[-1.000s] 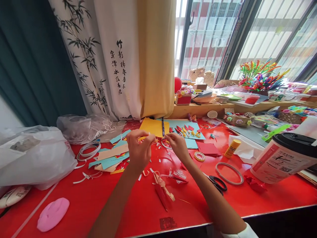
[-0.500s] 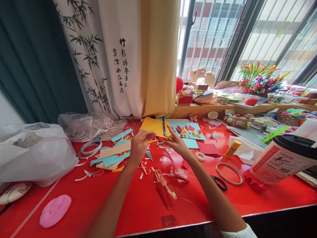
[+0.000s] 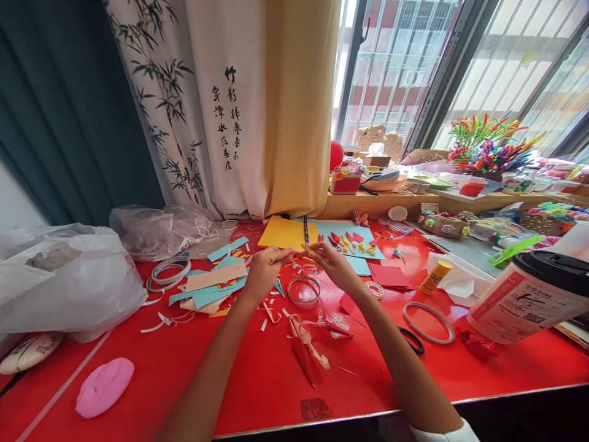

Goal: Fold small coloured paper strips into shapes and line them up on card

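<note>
My left hand [image 3: 269, 273] is closed in a pinch, its fingertips meeting those of my right hand [image 3: 335, 265] over the middle of the red table. A small yellow paper piece [image 3: 305, 248] shows at the right fingertips, with a bit of red beside it; the fingers cover most of it. Just below the hands lies a tape ring [image 3: 304, 290] among white paper scraps. Closer to me is a folded red paper umbrella shape [image 3: 302, 362] beside a beige curved strip [image 3: 317, 353]. Teal and beige paper strips [image 3: 216, 282] are piled left of my left hand.
Yellow sheets [image 3: 280, 232] and light blue paper with small red and yellow pieces lie behind. To the right are red paper [image 3: 391, 276], a glue stick [image 3: 435, 277], black-handled scissors [image 3: 411, 339] and a large cup [image 3: 529, 298]. Plastic bags [image 3: 69, 276] and pink clay [image 3: 105, 387] stand left.
My hands have come together, and the right fingers have closed from a spread pose into a pinch. The tape ring below them now shows in full. The view has shifted slightly.
</note>
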`<state>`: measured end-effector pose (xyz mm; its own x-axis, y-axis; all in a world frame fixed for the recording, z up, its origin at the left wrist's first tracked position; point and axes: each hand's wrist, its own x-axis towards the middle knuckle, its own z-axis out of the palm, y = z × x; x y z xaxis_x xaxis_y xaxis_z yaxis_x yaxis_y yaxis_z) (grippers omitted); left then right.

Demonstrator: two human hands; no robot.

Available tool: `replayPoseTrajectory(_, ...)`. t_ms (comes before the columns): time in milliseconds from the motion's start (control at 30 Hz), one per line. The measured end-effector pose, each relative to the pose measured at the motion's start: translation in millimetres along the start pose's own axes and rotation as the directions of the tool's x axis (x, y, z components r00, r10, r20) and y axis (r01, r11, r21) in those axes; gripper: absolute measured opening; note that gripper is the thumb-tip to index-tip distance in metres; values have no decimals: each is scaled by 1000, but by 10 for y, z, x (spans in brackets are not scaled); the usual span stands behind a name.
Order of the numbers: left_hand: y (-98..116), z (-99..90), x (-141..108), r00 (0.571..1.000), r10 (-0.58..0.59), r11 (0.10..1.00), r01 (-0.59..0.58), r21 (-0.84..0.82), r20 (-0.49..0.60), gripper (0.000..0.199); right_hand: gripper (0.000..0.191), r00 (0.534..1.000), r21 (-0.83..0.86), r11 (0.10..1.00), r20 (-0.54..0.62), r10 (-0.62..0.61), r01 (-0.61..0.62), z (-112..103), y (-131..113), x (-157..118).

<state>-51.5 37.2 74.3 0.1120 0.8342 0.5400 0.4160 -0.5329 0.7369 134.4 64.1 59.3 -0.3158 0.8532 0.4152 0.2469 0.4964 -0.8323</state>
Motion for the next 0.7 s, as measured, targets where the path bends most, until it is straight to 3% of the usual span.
replayPoseTrajectory(167, 58, -38, 2, 993, -104, 989, 96, 114, 63, 30, 26, 994, 123, 992, -110, -17, 31, -65, -77, 9)
replayPoseTrajectory(300, 22, -50, 27, 980, -196, 978, 192, 86, 45, 24, 30, 991, 120, 991, -122, -48, 63, -98, -149, -1)
replayPoseTrajectory(467, -30, -87, 67, 989, -134, 987, 129, -98, -55, 24, 34, 997, 144, 988, -52, -53, 60, -73, -253, -46)
replayPoseTrajectory(567, -10, -125, 71, 991, -77, 996, 71, -61, -106, 20, 33, 997, 143, 987, -13, -75, 76, -66, -299, -74)
replayPoseTrajectory(700, 54, -153, 44, 994, -72, 995, 66, -76, -83, 21, 42, 989, 85, 990, 87, -118, 111, -69, -316, -90)
